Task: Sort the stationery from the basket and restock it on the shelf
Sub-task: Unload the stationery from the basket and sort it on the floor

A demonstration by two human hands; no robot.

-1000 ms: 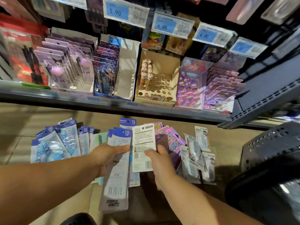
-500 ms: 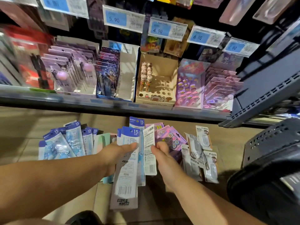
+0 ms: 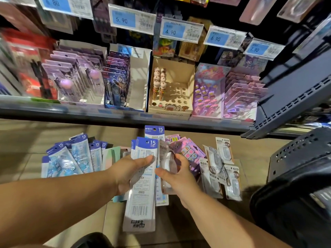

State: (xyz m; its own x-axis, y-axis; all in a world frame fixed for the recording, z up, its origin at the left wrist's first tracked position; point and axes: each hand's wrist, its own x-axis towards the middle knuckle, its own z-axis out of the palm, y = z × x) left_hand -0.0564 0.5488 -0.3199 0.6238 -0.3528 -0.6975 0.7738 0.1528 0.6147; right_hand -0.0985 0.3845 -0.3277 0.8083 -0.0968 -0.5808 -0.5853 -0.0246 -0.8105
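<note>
Head camera, looking down past a shop shelf to the tan floor below it. I see both bare forearms reaching forward side by side.

The left hand has its grip clamped on a stack of long 15 cm ruler packs, barcode side up, with the thumb pressed across the top pack and the fingers underneath. The stack is held above the floor, just short of the shelf's front edge.

The right hand, just beside it, has its grip pinched on a clear correction-tape pack, thumb on the near side and fingers behind. The pack stands nearly edge-on to me, touching the right side of the ruler stack.

On the floor along the shelf's front edge lie three fanned groups: blue ruler packs to the left, pink blister cards behind the right hand, and more correction-tape packs to the right. A black perforated basket sits at the far right.

On the shelf a cardboard pen box holds a few pens in its left holes, between boxes of carded stationery. Blue price tags hang above.
</note>
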